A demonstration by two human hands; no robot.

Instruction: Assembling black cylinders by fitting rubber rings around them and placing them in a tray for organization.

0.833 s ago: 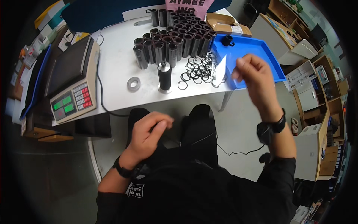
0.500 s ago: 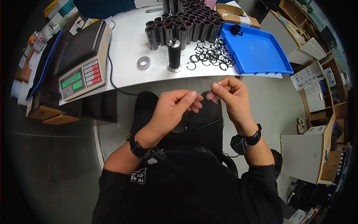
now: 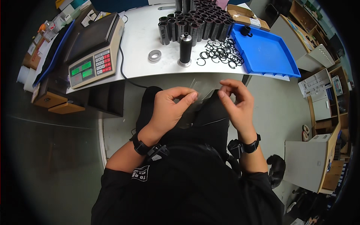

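In front of the table edge, above my lap, my left hand (image 3: pixel 167 110) pinches a thin clear plastic sheet or bag (image 3: pixel 203 89) between thumb and forefinger. It is so transparent that its outline is hard to follow. Just right of it is my right hand (image 3: pixel 241 108), fingers curved, thumb and forefinger apart, nothing visible between them. Beyond the hands, a black cylinder with a silver base (image 3: pixel 185 50) stands upright near the table's front edge. A grey metal ring (image 3: pixel 154 56) lies to its left, and a heap of black snap rings (image 3: pixel 221 52) to its right.
Several dark tubes (image 3: pixel 195 28) stand packed together at the back of the white table (image 3: pixel 138 41). On the left sits a weighing scale (image 3: pixel 92 67) with a trailing cable. At right are a blue tray (image 3: pixel 268 54) holding a small black part (image 3: pixel 245 30) and an open cardboard box (image 3: pixel 247 17).
My right hand has let go of the clear plastic and its fingers have spread. My left hand now pinches the plastic. The table scene has shifted slightly right and up in view.
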